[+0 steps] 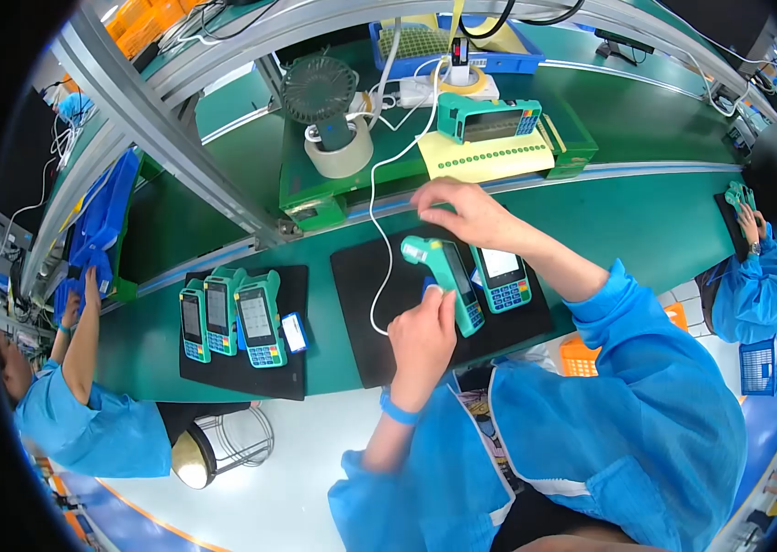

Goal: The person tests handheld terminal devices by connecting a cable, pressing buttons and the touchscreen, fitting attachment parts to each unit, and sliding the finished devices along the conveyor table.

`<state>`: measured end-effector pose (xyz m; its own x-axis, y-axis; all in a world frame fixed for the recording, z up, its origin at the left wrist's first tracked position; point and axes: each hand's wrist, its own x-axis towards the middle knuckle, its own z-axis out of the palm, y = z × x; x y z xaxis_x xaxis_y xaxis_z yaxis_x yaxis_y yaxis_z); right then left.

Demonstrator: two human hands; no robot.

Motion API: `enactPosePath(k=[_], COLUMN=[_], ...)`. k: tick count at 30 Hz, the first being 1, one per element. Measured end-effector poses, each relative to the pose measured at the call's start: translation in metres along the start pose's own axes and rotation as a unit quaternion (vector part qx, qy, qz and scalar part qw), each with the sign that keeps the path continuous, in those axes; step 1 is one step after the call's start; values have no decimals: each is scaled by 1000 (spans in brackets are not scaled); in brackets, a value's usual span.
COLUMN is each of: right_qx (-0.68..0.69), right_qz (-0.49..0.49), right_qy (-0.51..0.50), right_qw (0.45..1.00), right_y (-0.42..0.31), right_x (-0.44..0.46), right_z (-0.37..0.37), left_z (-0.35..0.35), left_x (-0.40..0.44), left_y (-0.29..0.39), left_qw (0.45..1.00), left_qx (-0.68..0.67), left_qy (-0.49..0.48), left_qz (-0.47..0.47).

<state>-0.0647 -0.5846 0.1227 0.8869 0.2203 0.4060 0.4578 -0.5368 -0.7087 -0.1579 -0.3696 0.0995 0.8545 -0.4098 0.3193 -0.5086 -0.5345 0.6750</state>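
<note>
My left hand (pixel 422 342) is closed at the near side of a green payment terminal (pixel 454 287), which is tilted over the black mat (pixel 361 285). A bit of blue shows by my left fingertips. My right hand (pixel 473 217) is raised just beyond that terminal, fingers bent and thumb apart, with nothing visible in it. Below my right wrist, a second payment terminal (pixel 504 279) lies screen up on the mat, its upper end hidden. A white cable (pixel 379 221) runs down to the mat, left of my hands.
On the left, a second black mat (pixel 292 373) carries several terminals (pixel 260 322) and a white-blue card (pixel 294 332). Behind stand a small fan (pixel 319 92), a tape roll (pixel 340 155) and another terminal (pixel 488 120). A metal post (pixel 159 129) rises at left. Co-workers sit at both sides.
</note>
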Motion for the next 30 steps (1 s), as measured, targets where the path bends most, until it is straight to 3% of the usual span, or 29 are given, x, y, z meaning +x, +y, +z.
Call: enactPosePath(k=[5, 12, 15, 17, 21, 24, 30], right_qx=[-35, -152, -156, -87, -42, -38, -119], right_qz=[40, 31, 42, 65, 27, 41, 9], right_qy=[-141, -113, -83, -42, 44, 37, 39], right_qw=[989, 981, 983, 993, 998, 998, 992], right_y=[-15, -19, -28, -41, -48, -54, -54], right_x=[-6, -8, -11, -18, -53, -89, -116], right_z=[7, 29, 31, 26, 33, 50, 88], left_z=[4, 2, 0, -3, -19, -23, -8], left_x=[8, 8, 6, 3, -12, -25, -32], left_y=[8, 8, 5, -5, -52, -74, -74], left_qw=[999, 999, 1000, 1000, 979, 947, 987], left_qx=[32, 40, 21, -12, -158, -208, -134], left_qy=[-6, -25, -18, -5, -97, -154, -62], left_qz=[20, 8, 12, 23, -79, -188, -70])
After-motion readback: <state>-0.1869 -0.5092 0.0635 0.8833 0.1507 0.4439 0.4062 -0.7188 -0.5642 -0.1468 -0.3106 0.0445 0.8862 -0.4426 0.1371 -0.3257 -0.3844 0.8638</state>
